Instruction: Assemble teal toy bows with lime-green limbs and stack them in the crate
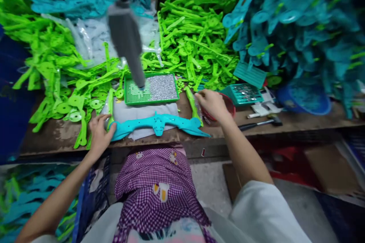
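A blue winged plastic part [159, 126] lies across the front of the bench, with a green plastic arm [111, 108] at its left end and a second green arm [194, 106] at its right end. My left hand [99, 132] grips the left end, its thumb on the blue part and its fingers by the green arm. Beside the right green arm, my right hand [212, 103] is closed with fingertips bent down at the edge of a red basket [230, 107]. Whatever those fingertips hold is too small or hidden to tell.
A blurred grey tapered tool [125, 40] hangs over a green tray [151, 101] of small metal pieces. Green parts [196, 41] and blue parts [299, 19] are heaped behind. To the right are a teal box [245, 95], a hammer [264, 122] and a blue basin [305, 100].
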`<state>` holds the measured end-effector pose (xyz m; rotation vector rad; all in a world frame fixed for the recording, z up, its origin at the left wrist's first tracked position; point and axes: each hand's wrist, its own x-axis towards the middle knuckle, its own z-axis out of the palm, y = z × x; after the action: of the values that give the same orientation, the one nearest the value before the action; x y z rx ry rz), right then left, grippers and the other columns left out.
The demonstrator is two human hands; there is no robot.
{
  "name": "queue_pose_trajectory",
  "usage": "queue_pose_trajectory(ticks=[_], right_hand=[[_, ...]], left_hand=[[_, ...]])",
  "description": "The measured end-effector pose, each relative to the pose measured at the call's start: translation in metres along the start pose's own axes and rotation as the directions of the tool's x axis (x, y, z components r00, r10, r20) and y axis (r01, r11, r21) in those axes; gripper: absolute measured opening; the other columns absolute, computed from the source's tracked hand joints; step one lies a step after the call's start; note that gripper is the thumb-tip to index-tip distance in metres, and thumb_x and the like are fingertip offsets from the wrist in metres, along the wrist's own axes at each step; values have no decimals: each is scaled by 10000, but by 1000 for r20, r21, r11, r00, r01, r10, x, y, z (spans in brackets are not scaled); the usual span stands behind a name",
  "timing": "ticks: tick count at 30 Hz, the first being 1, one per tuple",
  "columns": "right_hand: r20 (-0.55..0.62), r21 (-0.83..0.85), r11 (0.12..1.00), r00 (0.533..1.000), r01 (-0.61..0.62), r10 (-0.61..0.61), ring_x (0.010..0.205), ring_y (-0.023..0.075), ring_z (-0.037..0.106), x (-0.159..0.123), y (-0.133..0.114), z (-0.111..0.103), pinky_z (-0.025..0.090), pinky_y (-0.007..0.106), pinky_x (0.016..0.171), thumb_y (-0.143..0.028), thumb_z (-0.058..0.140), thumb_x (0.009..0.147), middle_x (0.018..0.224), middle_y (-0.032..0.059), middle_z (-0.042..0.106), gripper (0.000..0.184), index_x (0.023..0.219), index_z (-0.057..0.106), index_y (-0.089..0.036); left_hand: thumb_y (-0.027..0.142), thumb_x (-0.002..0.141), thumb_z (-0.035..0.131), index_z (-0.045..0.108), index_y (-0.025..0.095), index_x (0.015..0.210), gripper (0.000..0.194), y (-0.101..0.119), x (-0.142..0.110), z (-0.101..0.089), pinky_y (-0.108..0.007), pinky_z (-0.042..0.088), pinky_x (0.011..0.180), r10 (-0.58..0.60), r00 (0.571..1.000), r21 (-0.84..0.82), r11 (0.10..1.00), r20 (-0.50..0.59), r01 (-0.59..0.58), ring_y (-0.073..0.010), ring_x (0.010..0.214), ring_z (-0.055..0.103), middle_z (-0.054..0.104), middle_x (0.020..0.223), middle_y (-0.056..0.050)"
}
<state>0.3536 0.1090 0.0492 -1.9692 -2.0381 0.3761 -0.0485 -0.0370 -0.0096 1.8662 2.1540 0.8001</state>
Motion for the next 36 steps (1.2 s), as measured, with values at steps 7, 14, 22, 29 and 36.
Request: queue_pose_trajectory(ticks=[7,14,22,29,36], right_hand=[[234,-281,956,961,-79,148,1042,340,639,7,-2,4,464,390,812,-510,477,871,1096,242,680,493,1075,665,-103],[61,51,992,992,-115,112,819,261,630,-6,13,-26,384,301,659,-489,535,769,850,94,703,358,922,643,-183],[-183,708,706,957,-30,224,596,111,467,-27,33,-12,358,249,590,-459,590,699,639,-48,505,279,738,492,-201],[-497,843,516,584,151,642,606,112,470,-46,42,-4,443,273,596,-401,560,708,679,-53,412,218,756,435,-228],[-414,868,486,695,106,588,801,152,571,-51,25,11,513,369,862,-307,572,693,784,-25,469,136,767,467,-261]], left_hand=[[519,834,507,601,213,1088,408,-4,1,1,-513,346,1035,55,997,19,998,-46,-54,-328,1175,491,563,1161,-111],[476,793,532,612,282,1019,308,-12,6,10,-600,339,1027,58,992,-6,998,-109,-59,-356,1164,508,594,1115,-50],[439,726,608,605,246,1005,339,-10,0,14,-527,407,1001,-1,981,-166,986,-195,-32,-341,1224,466,527,1266,-73],[366,575,777,418,221,1006,579,7,-6,14,-352,473,898,-298,878,-574,818,-375,32,-209,1048,589,561,1212,-102],[371,589,721,497,199,827,370,10,-17,0,-255,450,620,-588,771,-888,456,-245,66,-105,570,533,566,670,44]])
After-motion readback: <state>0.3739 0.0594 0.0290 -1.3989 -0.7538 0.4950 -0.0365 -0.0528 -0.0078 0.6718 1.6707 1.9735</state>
